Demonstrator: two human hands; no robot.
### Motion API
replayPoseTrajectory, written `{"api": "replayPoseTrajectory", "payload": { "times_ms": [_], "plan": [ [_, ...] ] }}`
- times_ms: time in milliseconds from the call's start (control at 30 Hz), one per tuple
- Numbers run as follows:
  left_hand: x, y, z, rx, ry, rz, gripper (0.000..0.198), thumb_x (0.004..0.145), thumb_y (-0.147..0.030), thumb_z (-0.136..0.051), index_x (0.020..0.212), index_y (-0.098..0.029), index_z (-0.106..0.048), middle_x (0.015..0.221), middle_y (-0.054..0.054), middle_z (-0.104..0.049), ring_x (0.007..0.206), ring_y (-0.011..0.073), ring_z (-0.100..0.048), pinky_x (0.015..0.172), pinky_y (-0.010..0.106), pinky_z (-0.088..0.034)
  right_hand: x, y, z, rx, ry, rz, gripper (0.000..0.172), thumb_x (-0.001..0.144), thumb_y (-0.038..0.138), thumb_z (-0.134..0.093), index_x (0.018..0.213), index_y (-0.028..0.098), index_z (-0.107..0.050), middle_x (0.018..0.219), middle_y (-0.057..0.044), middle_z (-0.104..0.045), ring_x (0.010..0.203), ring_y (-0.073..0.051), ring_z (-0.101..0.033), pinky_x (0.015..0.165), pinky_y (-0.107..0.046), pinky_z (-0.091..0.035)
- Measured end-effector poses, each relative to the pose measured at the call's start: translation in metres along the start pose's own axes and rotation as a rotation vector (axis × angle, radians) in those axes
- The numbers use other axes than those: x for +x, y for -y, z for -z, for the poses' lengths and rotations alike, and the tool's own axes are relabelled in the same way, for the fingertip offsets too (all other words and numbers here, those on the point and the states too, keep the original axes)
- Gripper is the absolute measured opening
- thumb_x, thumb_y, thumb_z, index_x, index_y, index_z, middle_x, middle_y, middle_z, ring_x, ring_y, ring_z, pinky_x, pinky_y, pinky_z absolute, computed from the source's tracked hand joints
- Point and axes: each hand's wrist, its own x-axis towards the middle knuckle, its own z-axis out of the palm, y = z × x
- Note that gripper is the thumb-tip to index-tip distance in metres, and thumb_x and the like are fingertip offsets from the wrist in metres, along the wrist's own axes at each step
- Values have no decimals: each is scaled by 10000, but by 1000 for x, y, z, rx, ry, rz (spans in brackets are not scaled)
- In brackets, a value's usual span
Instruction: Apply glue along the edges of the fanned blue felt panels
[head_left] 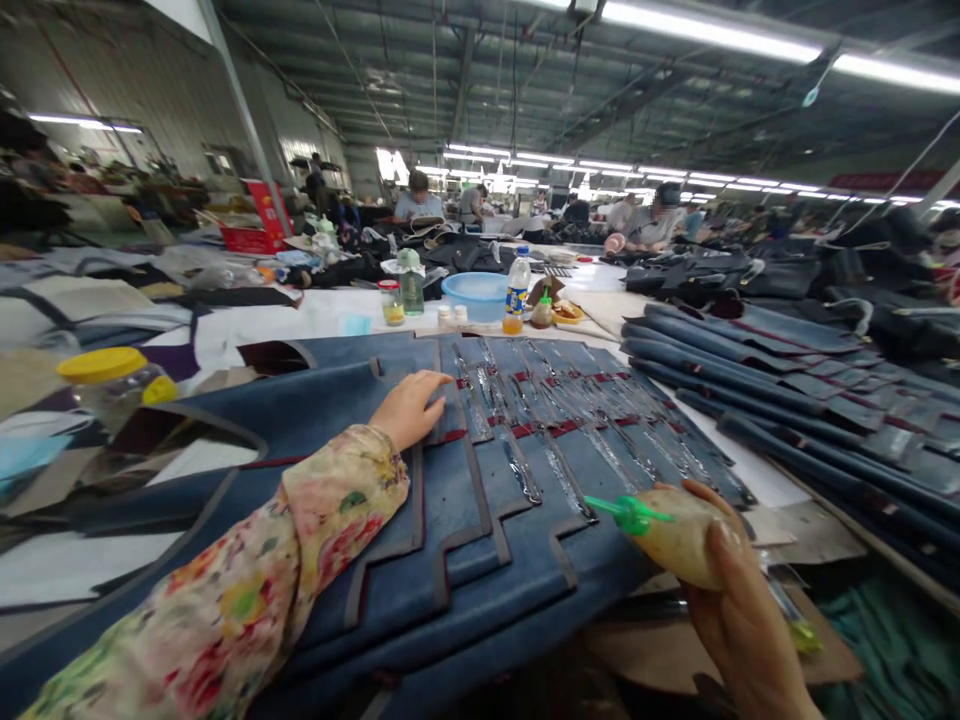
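Note:
My right hand (pixel 739 590) is wrapped round a squeeze bottle (pixel 679 540) of pale yellowish glue, tilted with its green nozzle (pixel 628 512) pointing left. The nozzle tip is at the lower end of a shiny wet strip on overlapping blue leather-like panels (pixel 457 500). Several such wet strips (pixel 559 470) run across the panels, which have grey edges and dark red patches. My left hand (pixel 411 408), below a floral sleeve, lies on the panels left of the strips. Its fingers are stretched out and hold nothing.
More blue panels (pixel 750 370) lie stacked at the right. Behind the work stand a blue basin (pixel 484 288), a drink bottle (pixel 517 290), a green-capped bottle (pixel 409 285) and a small jar (pixel 391 303). A yellow-lidded jar (pixel 112 385) is at the left. Other people work farther back.

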Motion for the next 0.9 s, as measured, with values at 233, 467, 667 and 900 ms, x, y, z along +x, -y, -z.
{"api": "replayPoseTrajectory", "payload": {
  "times_ms": [233, 467, 667, 900],
  "plan": [
    [-64, 21, 51, 59, 204, 115, 354, 825, -350, -420, 1106, -189, -562, 1145, 64, -588, 1085, 216, -523, 984, 367, -385, 6, -5, 7, 50, -27, -97, 505, 716, 508, -577, 1170, 302, -498, 1208, -77, -578, 964, -301, -620, 724, -403, -565],
    [-107, 29, 29, 93, 159, 276, 379, 893, -398, -329, 1139, -224, -559, 1190, 54, -574, 1104, 209, -513, 963, 383, -399, 14, 28, -5, -98, -60, -156, 448, 550, 524, -641, 981, 410, -594, 1118, -53, -621, 1002, -368, -587, 758, -473, -539],
    [-109, 27, 28, 54, 113, 275, 350, 892, -381, -342, 1095, -227, -582, 1143, 40, -602, 1063, 195, -531, 949, 361, -406, 51, 101, -49, -310, 158, 109, 481, 625, 505, -623, 1094, 429, -543, 1185, -29, -577, 1027, -349, -566, 849, -448, -505],
    [-113, 30, 27, 5, 74, 279, 327, 888, -378, -369, 1073, -231, -595, 1131, 32, -612, 1056, 196, -535, 948, 360, -403, 135, 118, -148, -683, 611, 505, 516, 743, 474, -594, 1197, 259, -479, 1156, -65, -570, 1063, -287, -534, 909, -418, -451]
  ]
}}
